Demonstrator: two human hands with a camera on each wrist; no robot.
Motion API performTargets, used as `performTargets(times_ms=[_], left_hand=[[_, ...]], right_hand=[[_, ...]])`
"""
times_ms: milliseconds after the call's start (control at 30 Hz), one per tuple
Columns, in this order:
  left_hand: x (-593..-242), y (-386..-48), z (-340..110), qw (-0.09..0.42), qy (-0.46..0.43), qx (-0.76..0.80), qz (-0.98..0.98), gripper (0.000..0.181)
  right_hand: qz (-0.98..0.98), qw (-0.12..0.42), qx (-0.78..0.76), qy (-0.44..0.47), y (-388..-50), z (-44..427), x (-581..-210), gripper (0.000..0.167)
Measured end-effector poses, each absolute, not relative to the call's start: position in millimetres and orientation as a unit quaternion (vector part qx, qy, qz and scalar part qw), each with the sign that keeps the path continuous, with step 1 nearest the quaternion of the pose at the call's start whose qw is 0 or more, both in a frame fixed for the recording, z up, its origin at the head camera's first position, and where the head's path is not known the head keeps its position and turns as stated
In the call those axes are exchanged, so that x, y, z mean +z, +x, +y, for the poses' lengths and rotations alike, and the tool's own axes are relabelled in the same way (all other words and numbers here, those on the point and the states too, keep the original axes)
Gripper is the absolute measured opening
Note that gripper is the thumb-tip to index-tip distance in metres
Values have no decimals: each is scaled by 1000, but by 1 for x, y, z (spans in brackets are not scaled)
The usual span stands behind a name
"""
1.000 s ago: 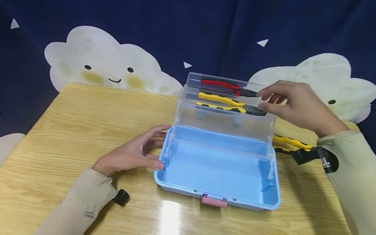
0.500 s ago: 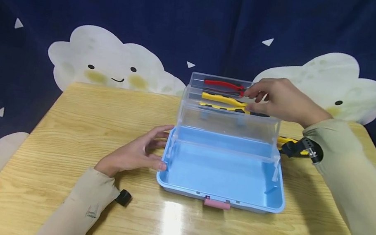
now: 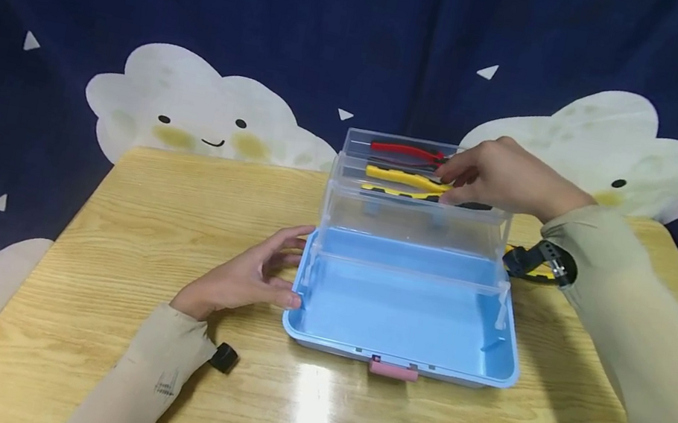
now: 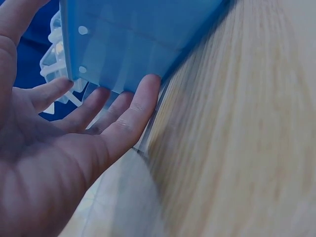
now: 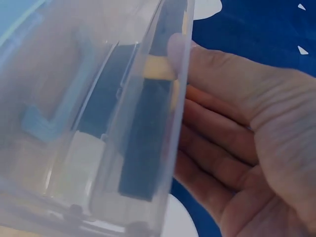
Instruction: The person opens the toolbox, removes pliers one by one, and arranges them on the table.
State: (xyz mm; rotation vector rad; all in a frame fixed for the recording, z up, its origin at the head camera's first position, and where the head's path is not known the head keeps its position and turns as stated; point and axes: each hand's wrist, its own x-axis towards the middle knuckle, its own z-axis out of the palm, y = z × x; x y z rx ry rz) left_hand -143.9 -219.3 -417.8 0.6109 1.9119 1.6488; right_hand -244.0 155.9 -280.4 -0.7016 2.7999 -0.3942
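A light blue toolbox (image 3: 396, 312) stands raised open on the table, with clear trays (image 3: 406, 216) stepped above its back. In the upper trays lie red-handled pliers (image 3: 404, 150) and, in front of them, yellow-handled pliers (image 3: 400, 176). My right hand (image 3: 508, 177) reaches in from the right, thumb and bent fingers pinching the yellow-handled pliers near the pivot; its thumb (image 5: 182, 52) meets their yellow part in the right wrist view. My left hand (image 3: 241, 281) rests against the toolbox's left side, its fingers (image 4: 133, 116) fairly straight along the blue wall.
More yellow-and-black-handled pliers (image 3: 539, 272) lie on the table right of the toolbox, partly covered by my right wrist strap. A pink latch (image 3: 394, 371) hangs at the toolbox front. A dark blue curtain (image 3: 371, 28) with clouds hangs behind the wooden table (image 3: 191, 200).
My right hand has moved left along the upper trays, from the pliers' tips to near their pivot. My left hand stays at the toolbox's side. The view has shifted slightly.
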Motion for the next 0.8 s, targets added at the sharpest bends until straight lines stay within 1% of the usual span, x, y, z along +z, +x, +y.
performTargets(times_ms=[133,233,467,633,800], left_hand=[[-417,-142,-223,267,222,610,712,106],[-417,-140,-226,264,218,611,714,104],[-415,-137,-231,264,219,616,709,102],[-416,-138,-232,266,222,616,707,104],[-417,-137,-233,266,224,616,707,104]], right_hand=[[949,124,-114,-267,-244,148,-276,35],[945,136,-101,-279,-245,139,-273,34],[948,175,-91,-251,-244,126,-271,38],[949,179,-76,-250,-245,125,-270,39],[946,176,-52,-266,-246,122,-270,34]])
